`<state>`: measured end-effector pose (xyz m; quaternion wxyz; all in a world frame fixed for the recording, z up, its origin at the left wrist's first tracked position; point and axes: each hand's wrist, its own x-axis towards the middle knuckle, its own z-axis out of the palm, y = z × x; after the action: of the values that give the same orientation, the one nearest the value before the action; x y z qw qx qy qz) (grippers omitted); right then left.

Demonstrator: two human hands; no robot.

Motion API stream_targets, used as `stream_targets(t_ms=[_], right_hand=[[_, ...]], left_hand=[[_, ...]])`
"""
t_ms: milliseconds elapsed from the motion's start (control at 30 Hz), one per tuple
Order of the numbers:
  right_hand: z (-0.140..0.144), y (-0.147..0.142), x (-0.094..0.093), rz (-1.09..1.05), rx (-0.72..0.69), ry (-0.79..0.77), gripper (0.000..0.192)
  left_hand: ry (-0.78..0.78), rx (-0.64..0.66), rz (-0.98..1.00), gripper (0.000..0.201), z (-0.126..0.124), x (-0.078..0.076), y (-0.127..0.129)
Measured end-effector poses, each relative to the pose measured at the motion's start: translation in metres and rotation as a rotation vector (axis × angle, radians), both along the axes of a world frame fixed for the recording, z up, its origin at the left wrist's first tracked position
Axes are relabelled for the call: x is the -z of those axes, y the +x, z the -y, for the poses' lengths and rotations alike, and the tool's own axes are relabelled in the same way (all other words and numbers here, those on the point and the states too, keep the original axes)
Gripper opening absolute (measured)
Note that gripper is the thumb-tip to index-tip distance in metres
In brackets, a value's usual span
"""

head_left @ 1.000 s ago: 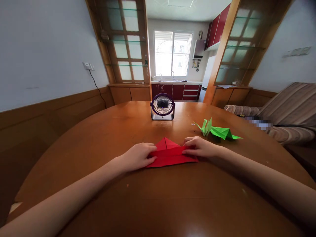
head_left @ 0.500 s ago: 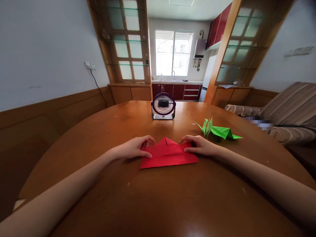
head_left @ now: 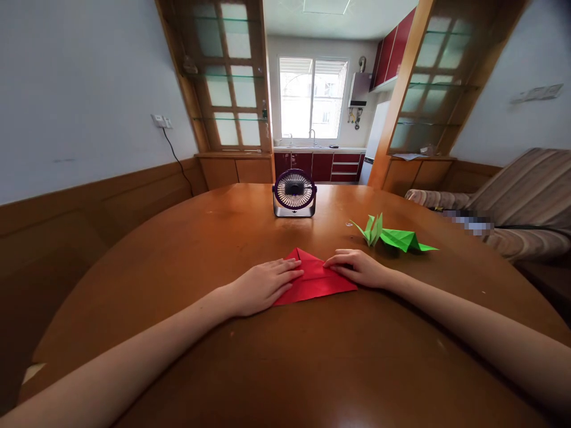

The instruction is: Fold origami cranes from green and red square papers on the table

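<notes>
A folded sheet of red paper lies on the table, with a peak at its far edge and a crease across its width. Flat over its left part rests my left hand, fingers stretched out and open, hiding that side of the sheet. My right hand lies on the right part, its fingers extended and touching the paper near the sloping fold. This hand is open too, fingertips pressing from above. A short dark line runs down from the peak of the paper.
Green folded-paper figures stand beyond my right hand. A small dark fan is near the far side of the wooden table. A striped armchair sits to the right of the table.
My left hand has moved right and flattened over the paper's left part; before, it held the left edge between thumb and fingers. My right hand has shifted slightly, its fingers now lying on the sheet.
</notes>
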<state>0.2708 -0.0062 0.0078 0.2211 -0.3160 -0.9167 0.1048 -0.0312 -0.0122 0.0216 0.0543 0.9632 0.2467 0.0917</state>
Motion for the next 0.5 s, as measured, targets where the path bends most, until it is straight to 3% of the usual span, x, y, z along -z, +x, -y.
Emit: stream_targets(t_ms=[267,500], right_hand=[[0.004,-0.006,-0.001,0.027,0.029,0.102,0.025],[0.003,-0.009,0.000,-0.013,0.050,0.098,0.024]], left_hand=[[-0.028,-0.024,0.077,0.043,-0.007,0.003,0.014],[0.015,-0.090,0.148,0.038,-0.014,0.005,0.025]])
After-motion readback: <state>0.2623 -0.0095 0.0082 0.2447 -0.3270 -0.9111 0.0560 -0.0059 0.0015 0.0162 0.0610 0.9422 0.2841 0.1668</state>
